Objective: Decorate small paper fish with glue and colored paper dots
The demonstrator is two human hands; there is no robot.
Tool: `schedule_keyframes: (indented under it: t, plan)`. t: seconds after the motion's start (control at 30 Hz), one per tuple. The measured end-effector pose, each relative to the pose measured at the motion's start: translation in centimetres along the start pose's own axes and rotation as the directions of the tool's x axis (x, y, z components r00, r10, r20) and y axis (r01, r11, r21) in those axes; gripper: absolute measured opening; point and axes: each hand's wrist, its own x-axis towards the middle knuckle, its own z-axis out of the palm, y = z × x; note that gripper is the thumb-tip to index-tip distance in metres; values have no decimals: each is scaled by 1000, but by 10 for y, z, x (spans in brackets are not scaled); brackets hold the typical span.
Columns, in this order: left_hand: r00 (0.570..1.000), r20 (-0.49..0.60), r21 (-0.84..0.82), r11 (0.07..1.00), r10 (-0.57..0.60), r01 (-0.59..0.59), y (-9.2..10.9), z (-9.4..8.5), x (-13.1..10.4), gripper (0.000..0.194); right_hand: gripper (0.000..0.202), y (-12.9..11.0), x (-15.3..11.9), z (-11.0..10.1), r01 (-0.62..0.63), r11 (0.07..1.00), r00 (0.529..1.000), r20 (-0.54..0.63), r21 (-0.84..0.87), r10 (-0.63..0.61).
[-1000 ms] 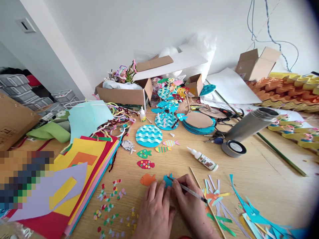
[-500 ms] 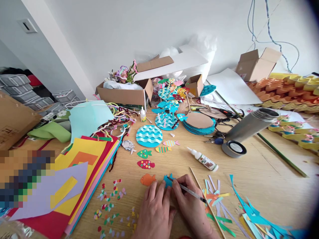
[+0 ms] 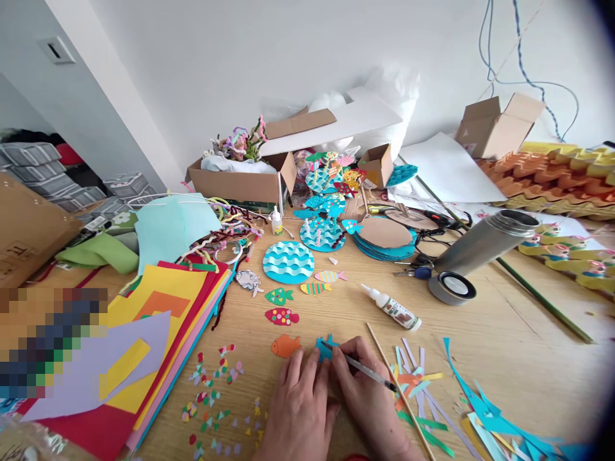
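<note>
The right hand [image 3: 362, 378] pinches a pen [image 3: 368, 370] over the blue fish [image 3: 326, 346]; the left hand's fingers [image 3: 294, 369], slightly spread, press down beside it.

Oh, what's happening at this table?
Someone's right hand holds a pen with its tip on a small blue paper fish, while the left hand rests at the fish's lower edge. An orange fish lies beside it, with red and green ones further back. Paper strips lie to the right and tiny colored cutouts to the left.
</note>
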Motion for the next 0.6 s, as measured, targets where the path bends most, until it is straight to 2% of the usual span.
schedule_keyframes:
  t: [0.6]
  plan:
    - [1000,16,-15,1000,-11,11,1,-1,0,48,28,1,1,1,4,1000,1000,4,16,-4]
